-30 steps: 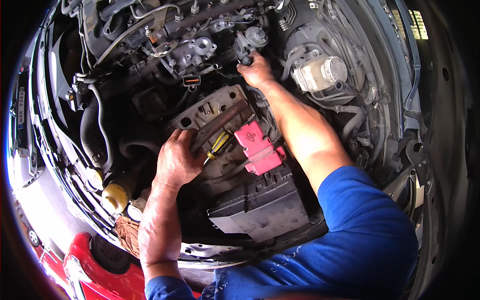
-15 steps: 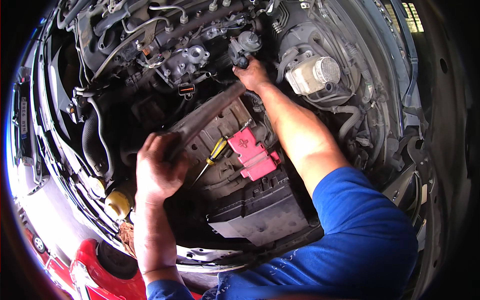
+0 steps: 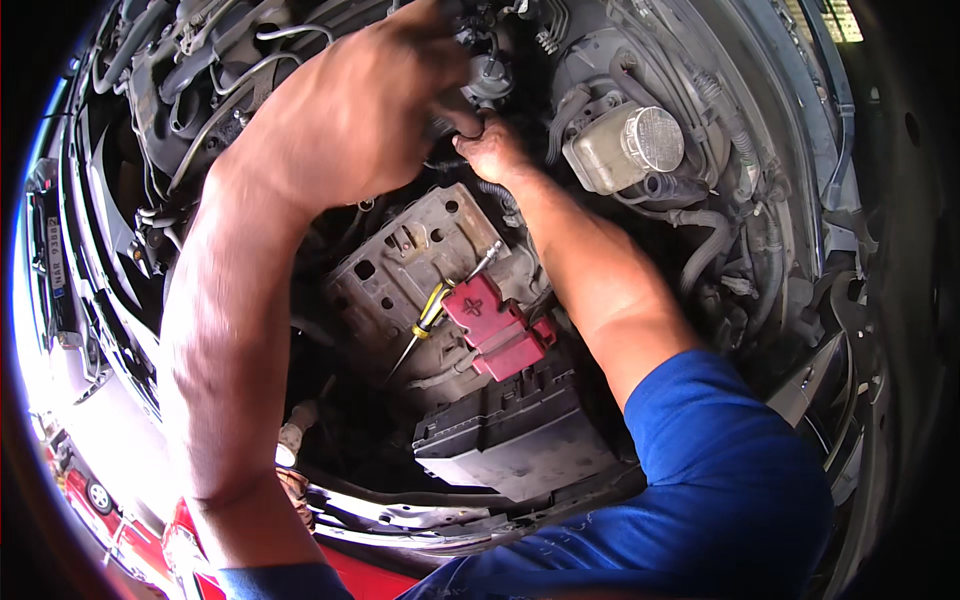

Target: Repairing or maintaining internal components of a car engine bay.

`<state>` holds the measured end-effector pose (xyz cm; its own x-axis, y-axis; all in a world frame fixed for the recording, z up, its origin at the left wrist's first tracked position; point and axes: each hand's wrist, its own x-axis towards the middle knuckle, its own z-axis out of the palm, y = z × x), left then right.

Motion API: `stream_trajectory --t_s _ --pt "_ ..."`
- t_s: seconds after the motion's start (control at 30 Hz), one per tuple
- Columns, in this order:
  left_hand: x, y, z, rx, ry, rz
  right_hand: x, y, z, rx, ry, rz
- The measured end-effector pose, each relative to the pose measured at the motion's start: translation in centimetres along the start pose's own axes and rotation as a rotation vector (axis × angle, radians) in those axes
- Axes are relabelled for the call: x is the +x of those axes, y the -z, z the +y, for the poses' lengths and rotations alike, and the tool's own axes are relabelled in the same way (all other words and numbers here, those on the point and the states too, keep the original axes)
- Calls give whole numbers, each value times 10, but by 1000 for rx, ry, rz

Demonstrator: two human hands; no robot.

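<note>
My left hand (image 3: 370, 105) is raised over the engine at the top, blurred by motion, its fingertips partly hidden and partly cut off by the picture's edge. Beside it, my right hand (image 3: 490, 150) reaches in with curled fingers just below a round metal engine part (image 3: 490, 75). What those fingers grip is hidden in shadow. Below both hands lies a bare, dirty metal battery tray (image 3: 400, 245) with several holes. A yellow-and-black screwdriver (image 3: 431, 312) rests on it, beside a red plastic terminal cover (image 3: 485, 310) bearing a plus mark.
A black fuse box (image 3: 520, 430) sits near the front of the bay. To the right are a whitish fluid reservoir (image 3: 610, 155) with a round cap and a bent grey hose (image 3: 705, 245). A socket-ended metal tool (image 3: 487, 258) lies by the red cover. Red bodywork shows at lower left.
My left hand has swung up and right from beside the tray to near my right hand. The thick dark hose it held across the tray no longer shows there. My right hand has barely moved.
</note>
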<state>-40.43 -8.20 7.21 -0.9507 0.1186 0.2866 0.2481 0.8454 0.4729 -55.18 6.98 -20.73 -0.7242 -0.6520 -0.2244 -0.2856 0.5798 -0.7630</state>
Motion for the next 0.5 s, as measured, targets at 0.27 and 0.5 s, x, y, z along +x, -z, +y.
stream_trajectory --t_s 0.27,0.5 --pt "0 -81 -14 -901 196 485 -7 2 -2 2 -1 -25" --pt "23 -117 -26 -955 418 309 7 -7 -12 248 147 -11"
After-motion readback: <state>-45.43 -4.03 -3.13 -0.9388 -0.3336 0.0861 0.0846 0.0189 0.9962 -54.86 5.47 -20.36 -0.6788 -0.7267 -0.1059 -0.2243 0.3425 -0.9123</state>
